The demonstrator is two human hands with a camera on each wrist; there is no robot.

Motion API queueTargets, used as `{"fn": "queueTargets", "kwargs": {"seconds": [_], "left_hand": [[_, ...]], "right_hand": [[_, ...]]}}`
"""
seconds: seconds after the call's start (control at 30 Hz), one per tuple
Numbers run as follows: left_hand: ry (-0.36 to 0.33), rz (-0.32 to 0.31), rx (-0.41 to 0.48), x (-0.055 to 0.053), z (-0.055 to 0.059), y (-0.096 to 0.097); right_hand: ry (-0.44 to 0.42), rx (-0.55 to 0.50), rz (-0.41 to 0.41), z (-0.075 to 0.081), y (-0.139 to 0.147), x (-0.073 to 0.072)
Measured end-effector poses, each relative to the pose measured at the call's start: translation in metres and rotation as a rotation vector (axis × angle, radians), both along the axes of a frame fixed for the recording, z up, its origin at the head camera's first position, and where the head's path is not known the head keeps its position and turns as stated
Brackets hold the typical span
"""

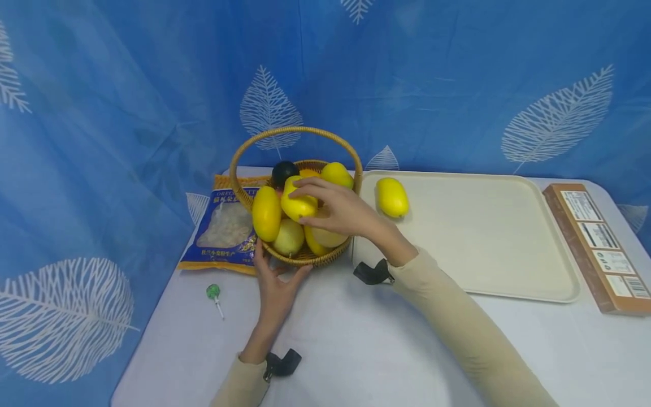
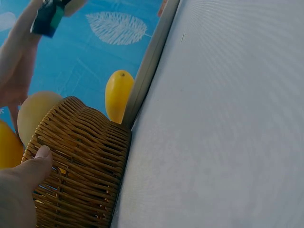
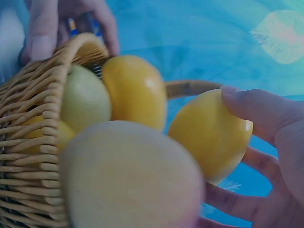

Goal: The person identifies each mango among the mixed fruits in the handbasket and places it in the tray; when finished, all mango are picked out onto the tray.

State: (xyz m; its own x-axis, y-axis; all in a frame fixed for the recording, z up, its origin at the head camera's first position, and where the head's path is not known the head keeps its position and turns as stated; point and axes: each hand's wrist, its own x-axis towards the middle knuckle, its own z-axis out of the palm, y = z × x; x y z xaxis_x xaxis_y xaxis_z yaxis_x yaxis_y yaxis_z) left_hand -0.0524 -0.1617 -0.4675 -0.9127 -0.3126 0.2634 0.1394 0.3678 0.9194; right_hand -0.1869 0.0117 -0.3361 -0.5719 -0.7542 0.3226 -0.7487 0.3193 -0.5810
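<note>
My right hand holds a smooth yellow fruit over the wicker basket, thumb and fingers on its sides in the right wrist view. At the basket's near left side, my left hand grips the woven wall from outside, its thumb against the weave. Inside the basket are a long yellow fruit, a pale green round fruit, a yellow-green fruit and a dark round one. A large pale fruit fills the front of the right wrist view.
A cream tray lies right of the basket, with a yellow oval fruit at its left end. Beyond it is a brown box. A blue food packet lies behind the basket's left side, and a green lollipop nearer me.
</note>
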Motion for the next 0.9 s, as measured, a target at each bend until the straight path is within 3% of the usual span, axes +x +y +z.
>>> {"fn": "queueTargets", "kwargs": {"seconds": [0.1, 0.3, 0.43, 0.67, 0.77, 0.9], "left_hand": [[0.023, -0.001, -0.014, 0.0, 0.0, 0.0], [0.019, 0.007, 0.0, 0.004, 0.02, 0.008], [0.012, 0.01, 0.018, 0.006, 0.028, 0.012], [-0.001, 0.021, 0.001, -0.001, 0.003, 0.004], [0.008, 0.018, 0.0, -0.002, -0.001, 0.002], [0.013, 0.022, -0.003, -0.001, -0.002, 0.0]], "right_hand": [[0.029, -0.064, -0.004, 0.009, 0.012, 0.009], [0.131, -0.232, -0.011, 0.02, 0.045, 0.021], [0.176, -0.312, -0.074, 0.024, 0.072, 0.028], [0.252, -0.38, -0.174, 0.027, 0.12, 0.034], [0.285, -0.381, -0.219, 0.024, 0.135, 0.03], [0.264, -0.381, -0.318, 0.011, 0.149, 0.017]]}}
